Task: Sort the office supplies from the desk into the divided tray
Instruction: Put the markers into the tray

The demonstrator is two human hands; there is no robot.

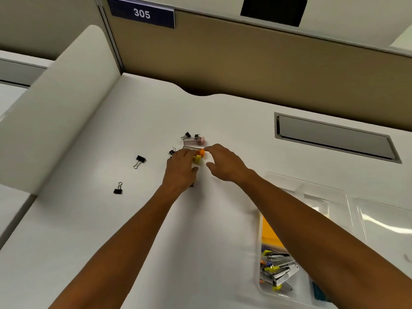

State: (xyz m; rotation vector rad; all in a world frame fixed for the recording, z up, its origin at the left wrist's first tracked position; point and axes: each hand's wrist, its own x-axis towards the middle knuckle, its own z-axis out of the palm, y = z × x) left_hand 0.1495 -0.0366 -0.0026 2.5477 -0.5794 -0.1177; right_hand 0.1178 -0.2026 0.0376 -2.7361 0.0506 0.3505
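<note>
Small clear tubes with coloured caps lie mid-desk: a pink-capped tube, an orange-capped tube and a yellow-capped tube. My left hand curls over the yellow-capped tube, fingers and thumb on either side of it. My right hand is spread, its forefinger tip touching the orange cap. Black binder clips are scattered to the left and beside the tubes. The clear divided tray sits at the right, partly hidden by my right forearm.
The tray's near compartment holds staplers and coloured clips and an orange pad. A grey cable hatch is set into the desk at the back right. A white partition borders the left side.
</note>
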